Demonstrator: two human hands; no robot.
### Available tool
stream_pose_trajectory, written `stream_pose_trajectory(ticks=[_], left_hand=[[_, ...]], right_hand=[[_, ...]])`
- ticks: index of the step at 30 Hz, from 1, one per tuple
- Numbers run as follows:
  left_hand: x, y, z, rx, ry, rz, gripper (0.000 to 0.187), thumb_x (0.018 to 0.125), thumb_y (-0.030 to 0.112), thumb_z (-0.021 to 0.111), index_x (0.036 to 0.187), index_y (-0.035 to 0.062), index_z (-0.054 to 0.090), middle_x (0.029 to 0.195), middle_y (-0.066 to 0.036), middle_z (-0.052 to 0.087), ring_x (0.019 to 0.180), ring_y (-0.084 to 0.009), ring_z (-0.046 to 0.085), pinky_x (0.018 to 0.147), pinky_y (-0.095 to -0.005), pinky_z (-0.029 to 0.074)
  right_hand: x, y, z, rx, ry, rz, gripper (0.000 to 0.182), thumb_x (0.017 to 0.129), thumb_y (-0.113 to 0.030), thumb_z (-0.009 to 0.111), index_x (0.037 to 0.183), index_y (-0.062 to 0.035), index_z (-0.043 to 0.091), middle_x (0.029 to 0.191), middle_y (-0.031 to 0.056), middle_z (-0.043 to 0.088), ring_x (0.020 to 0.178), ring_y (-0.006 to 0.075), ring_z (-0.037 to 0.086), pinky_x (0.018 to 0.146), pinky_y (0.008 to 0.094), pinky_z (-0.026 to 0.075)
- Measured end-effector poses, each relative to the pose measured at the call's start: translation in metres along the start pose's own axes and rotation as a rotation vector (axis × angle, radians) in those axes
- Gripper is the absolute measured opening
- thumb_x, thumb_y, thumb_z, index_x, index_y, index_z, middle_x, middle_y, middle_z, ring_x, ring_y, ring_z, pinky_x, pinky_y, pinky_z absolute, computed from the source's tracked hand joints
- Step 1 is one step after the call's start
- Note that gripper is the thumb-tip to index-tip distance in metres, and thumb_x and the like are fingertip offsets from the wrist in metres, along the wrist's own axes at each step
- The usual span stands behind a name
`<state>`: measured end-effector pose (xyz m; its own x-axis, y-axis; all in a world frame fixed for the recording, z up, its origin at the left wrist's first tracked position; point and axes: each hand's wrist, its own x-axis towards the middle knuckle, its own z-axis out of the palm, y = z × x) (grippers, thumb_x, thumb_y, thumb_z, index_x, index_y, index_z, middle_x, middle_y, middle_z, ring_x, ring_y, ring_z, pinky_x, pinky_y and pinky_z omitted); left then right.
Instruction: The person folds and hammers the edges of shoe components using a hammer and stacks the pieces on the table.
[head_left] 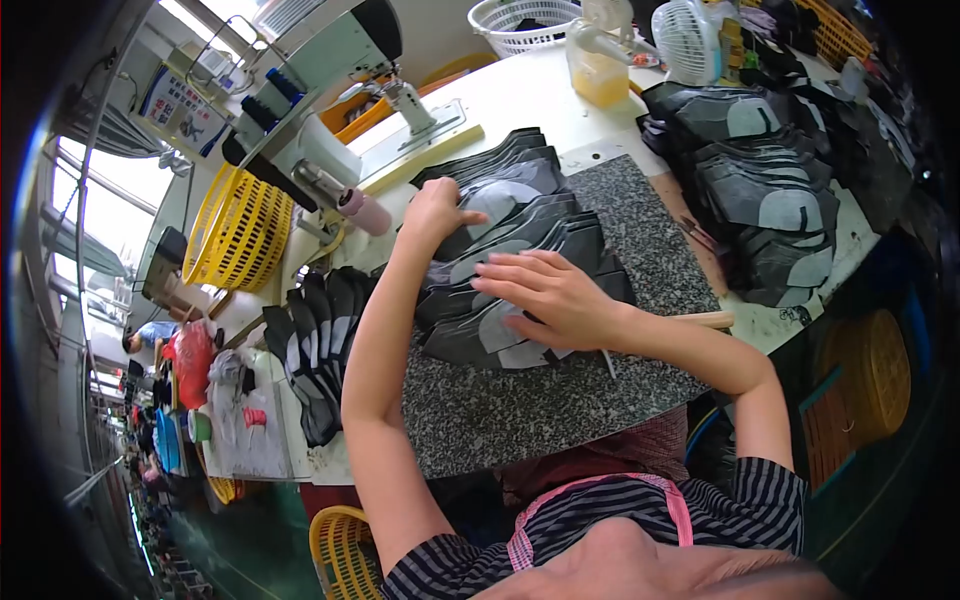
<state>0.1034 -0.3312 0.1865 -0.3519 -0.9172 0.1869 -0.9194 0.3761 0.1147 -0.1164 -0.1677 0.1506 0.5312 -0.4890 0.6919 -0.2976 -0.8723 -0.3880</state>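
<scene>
Overlapping dark grey, shoe-upper-like pieces [540, 235] lie in fanned rows on a speckled stone slab [520, 430], with lighter grey patches on them. My left hand [440, 212] rests at the far left edge of the rows, its thumb spread over a piece. Its other fingers bend over the edge, their tips partly hidden. Nearer to me, my right hand [555, 300] lies over the pieces with its fingers stretched out, gripping nothing. A thin pale stick [610, 363] shows below that hand. From under my right forearm pokes a wooden handle [708, 320].
More dark pieces are stacked at right [770, 190] and left [315, 350]. A sewing machine [405, 105] stands behind, near a pink bottle [365, 212] and a yellow basket [240, 230]. A yellowish liquid container [600, 75] and a fan [687, 42] are at the back. A stool [870, 370] stands right.
</scene>
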Motion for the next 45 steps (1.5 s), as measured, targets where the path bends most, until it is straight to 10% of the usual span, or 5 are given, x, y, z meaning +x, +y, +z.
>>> stream_pose_trajectory(ticks=[12, 20, 24, 36, 45], left_hand=[[-0.013, 0.07, -0.098, -1.315, -0.26, -0.212, 0.036, 0.096, 0.041, 0.073, 0.097, 0.005, 0.073, 0.081, 0.004, 0.067, 0.068, -0.0044, 0.058, 0.062, -0.022, 0.046], [-0.042, 0.069, -0.185, -1.27, -0.135, -0.159, 0.039, 0.092, 0.033, 0.078, 0.108, -0.001, 0.072, 0.095, -0.004, 0.074, 0.074, -0.0077, 0.067, 0.068, -0.0226, 0.054], [-0.066, 0.061, -0.18, -1.292, -0.271, -0.086, 0.038, 0.095, 0.037, 0.074, 0.109, 0.0026, 0.072, 0.091, -0.001, 0.072, 0.076, -0.006, 0.067, 0.066, -0.0203, 0.054], [-0.087, 0.05, -0.073, -1.272, -0.492, -0.524, 0.035, 0.1, 0.038, 0.068, 0.099, 0.0028, 0.069, 0.078, 0.0, 0.066, 0.06, -0.005, 0.058, 0.048, -0.0198, 0.044], [-0.155, 0.124, -0.157, -1.15, -0.015, 0.264, 0.02, 0.101, 0.023, 0.067, 0.103, 0.0033, 0.068, 0.085, 0.005, 0.059, 0.08, -0.0024, 0.052, 0.07, -0.0215, 0.043]], right_hand=[[0.007, 0.019, 0.05, -0.281, -0.18, 0.243, 0.059, 0.09, -0.044, 0.067, 0.137, -0.0104, 0.06, 0.142, 0.0081, 0.058, 0.136, 0.0271, 0.049, 0.102, 0.0509, 0.04], [0.01, 0.004, 0.017, -0.263, 0.328, -0.277, 0.046, 0.079, -0.01, 0.075, 0.123, -0.0115, 0.062, 0.115, 0.0041, 0.063, 0.109, 0.0256, 0.06, 0.097, 0.0404, 0.044], [0.017, 0.012, -0.007, -0.024, 0.834, 0.263, 0.035, 0.073, -0.008, 0.078, 0.104, -0.0091, 0.064, 0.11, 0.0074, 0.065, 0.097, 0.0275, 0.062, 0.091, 0.0403, 0.046], [0.016, -0.002, 0.029, -0.198, -0.119, 0.164, 0.045, 0.093, -0.031, 0.066, 0.131, -0.0078, 0.064, 0.135, 0.0149, 0.06, 0.132, 0.0302, 0.053, 0.111, 0.049, 0.036], [-0.012, 0.004, 0.028, 0.46, 0.055, 0.41, 0.038, 0.093, -0.033, 0.066, 0.12, -0.0059, 0.065, 0.124, 0.0181, 0.061, 0.127, 0.0345, 0.053, 0.112, 0.0474, 0.037]])
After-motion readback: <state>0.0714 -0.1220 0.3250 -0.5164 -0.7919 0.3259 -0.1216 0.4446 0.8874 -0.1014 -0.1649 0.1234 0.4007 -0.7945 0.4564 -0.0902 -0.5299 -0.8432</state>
